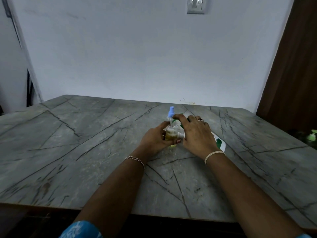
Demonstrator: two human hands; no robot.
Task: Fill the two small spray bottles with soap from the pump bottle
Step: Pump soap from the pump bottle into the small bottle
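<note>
Fingers of the left hand (pixel 155 139) are curling round a small spray bottle (pixel 171 133), gripping its clear body just above the surface (pixel 85 143) near the middle of the far half. Yellowish liquid is showing inside it, filling the lower part. The right hand (pixel 197 134) is lying over a green-and-white pump bottle (pixel 218 140), its fingers bent around the upper part and one finger reaching forward over the green pump head, which is pointing at the neck of the small spray bottle. The pump bottle is leaning steeply toward the left hand, its white base sticking out to the right below the wrist. A small white part is showing between the two hands; what it is cannot be told.

Just behind the gripped bottle, a blue-capped spray bottle (pixel 171 112) is standing upright, its blue top rising above both hands.

A ring (pixel 200 119) is sitting on the right hand, a pale band (pixel 213 154) is circling the right wrist, and a thin bracelet (pixel 134 159) is circling the left. A blue patterned sleeve (pixel 80 229) is peeking in at the bottom edge. Far to the right, a light green pump top (pixel 313 135) is showing at the picture's edge. A white wall (pixel 137 57) is rising behind the surface, carrying a switch plate (pixel 196 5) near the top.
</note>
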